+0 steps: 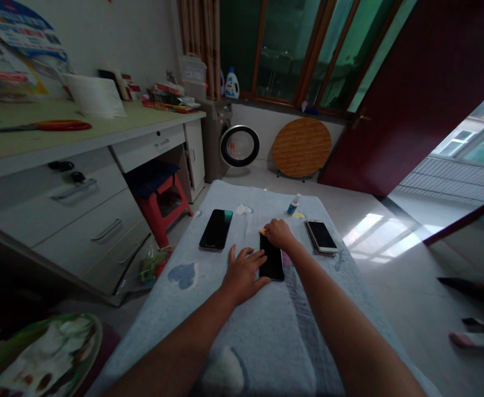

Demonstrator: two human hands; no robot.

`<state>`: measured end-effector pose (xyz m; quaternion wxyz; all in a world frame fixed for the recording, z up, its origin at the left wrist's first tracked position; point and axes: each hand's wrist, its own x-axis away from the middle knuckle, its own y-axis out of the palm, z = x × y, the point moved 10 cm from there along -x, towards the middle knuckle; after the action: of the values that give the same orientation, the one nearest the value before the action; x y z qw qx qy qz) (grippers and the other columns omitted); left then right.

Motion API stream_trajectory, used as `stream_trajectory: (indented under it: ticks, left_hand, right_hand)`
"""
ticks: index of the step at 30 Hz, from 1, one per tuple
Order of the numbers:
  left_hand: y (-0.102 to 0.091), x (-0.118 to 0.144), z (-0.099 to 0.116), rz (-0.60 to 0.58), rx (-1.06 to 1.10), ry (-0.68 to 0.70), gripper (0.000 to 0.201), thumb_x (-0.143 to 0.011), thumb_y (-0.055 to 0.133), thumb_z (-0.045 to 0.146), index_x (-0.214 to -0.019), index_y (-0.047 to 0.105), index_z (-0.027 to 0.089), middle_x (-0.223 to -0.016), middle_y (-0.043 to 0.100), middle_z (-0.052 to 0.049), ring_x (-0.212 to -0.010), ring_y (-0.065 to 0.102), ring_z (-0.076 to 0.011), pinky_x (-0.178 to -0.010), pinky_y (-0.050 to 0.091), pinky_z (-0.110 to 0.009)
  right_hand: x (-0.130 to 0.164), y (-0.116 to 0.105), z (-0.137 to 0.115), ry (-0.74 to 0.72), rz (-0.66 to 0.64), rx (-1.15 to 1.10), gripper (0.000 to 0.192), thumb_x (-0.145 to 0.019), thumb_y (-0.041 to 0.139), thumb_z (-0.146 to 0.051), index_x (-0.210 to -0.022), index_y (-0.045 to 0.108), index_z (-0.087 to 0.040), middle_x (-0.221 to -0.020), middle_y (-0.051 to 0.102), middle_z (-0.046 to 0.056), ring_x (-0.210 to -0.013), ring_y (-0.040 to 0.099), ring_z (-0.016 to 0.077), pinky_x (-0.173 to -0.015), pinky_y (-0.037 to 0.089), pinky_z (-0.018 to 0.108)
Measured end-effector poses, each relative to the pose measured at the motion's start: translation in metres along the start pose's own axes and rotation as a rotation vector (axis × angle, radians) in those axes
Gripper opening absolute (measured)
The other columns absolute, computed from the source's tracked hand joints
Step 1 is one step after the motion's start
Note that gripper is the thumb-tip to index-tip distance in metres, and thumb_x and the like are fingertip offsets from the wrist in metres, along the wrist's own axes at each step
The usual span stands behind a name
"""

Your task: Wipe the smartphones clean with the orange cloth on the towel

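Here, laid out by label:
Left hand (244, 273): flat and open, fingers spread, pressing on the left edge of the middle phone (272, 260).
Right hand (278, 233): fingers pinched shut on a small orange piece (262, 231) at the phone's far end.
Middle phone: dark, face up, mid-width on the cloth-covered table (225, 331).
Left phone (216, 229): near the table's left edge.
Right phone (321, 236): near the right edge.
Spray bottle (293, 205): upright near the far edge.
White wad (243, 209): by the far edge.

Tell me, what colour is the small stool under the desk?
The stool is red with a dark blue seat, seen in the head view.
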<state>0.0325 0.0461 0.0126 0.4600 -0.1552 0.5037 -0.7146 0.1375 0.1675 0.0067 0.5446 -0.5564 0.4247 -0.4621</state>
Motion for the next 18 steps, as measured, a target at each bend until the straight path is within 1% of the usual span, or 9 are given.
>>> stream_trajectory:
  ticks: [3, 5, 8, 10, 13, 18]
  left_hand:
    - [0.000, 0.000, 0.000, -0.001, 0.003, -0.005, 0.052, -0.081, 0.066, 0.048, -0.129, 0.055, 0.030, -0.139, 0.055, -0.004, -0.124, 0.045, -0.0299, -0.112, 0.001, -0.065]
    - [0.000, 0.000, 0.001, -0.002, 0.009, 0.007, 0.053, -0.081, 0.066, 0.047, -0.129, 0.055, 0.029, -0.139, 0.055, -0.005, -0.124, 0.045, -0.0292, -0.113, 0.002, -0.064]
    - [0.003, 0.000, 0.002, -0.003, 0.016, 0.038, 0.054, -0.082, 0.065, 0.046, -0.130, 0.053, 0.026, -0.140, 0.054, -0.006, -0.128, 0.045, -0.0274, -0.116, 0.006, -0.059]
    - [0.006, -0.001, 0.003, -0.011, 0.020, 0.061, 0.053, -0.084, 0.063, 0.046, -0.131, 0.053, 0.024, -0.140, 0.053, -0.007, -0.131, 0.044, -0.0260, -0.117, 0.008, -0.055]
    - [0.011, -0.001, 0.004, -0.030, 0.024, 0.089, 0.052, -0.086, 0.061, 0.045, -0.132, 0.052, 0.021, -0.142, 0.051, -0.010, -0.133, 0.043, -0.0238, -0.118, 0.010, -0.051]
    - [0.012, -0.003, 0.003, -0.030, 0.018, 0.096, 0.052, -0.086, 0.061, 0.044, -0.131, 0.052, 0.020, -0.142, 0.051, -0.011, -0.133, 0.044, -0.0234, -0.117, 0.014, -0.050]
  right_hand:
    - [0.004, 0.001, 0.022, 0.038, -0.007, -0.006, 0.032, -0.093, 0.044, -0.024, -0.108, 0.071, -0.017, -0.108, 0.066, 0.015, -0.096, 0.060, 0.0218, -0.085, 0.037, 0.029]
    - [0.011, 0.001, 0.035, 0.062, -0.002, -0.022, 0.031, -0.093, 0.044, -0.024, -0.105, 0.071, -0.015, -0.104, 0.068, 0.014, -0.091, 0.061, 0.0198, -0.080, 0.037, 0.027]
    - [0.026, 0.003, 0.044, 0.098, 0.020, -0.065, 0.032, -0.094, 0.042, -0.025, -0.098, 0.073, -0.014, -0.095, 0.071, 0.012, -0.081, 0.062, 0.0168, -0.071, 0.035, 0.024]
    - [0.037, 0.005, 0.046, 0.129, 0.047, -0.095, 0.034, -0.095, 0.040, -0.025, -0.098, 0.072, -0.014, -0.092, 0.072, 0.011, -0.078, 0.061, 0.0159, -0.068, 0.034, 0.024]
    - [0.056, 0.007, 0.044, 0.174, 0.086, -0.124, 0.036, -0.095, 0.038, -0.023, -0.102, 0.071, -0.013, -0.094, 0.072, 0.012, -0.080, 0.061, 0.0163, -0.067, 0.034, 0.024]
    - [0.088, 0.008, 0.033, 0.181, 0.138, -0.209, 0.031, -0.092, 0.044, -0.024, -0.098, 0.073, -0.014, -0.091, 0.071, 0.011, -0.083, 0.060, 0.0175, -0.071, 0.034, 0.025]
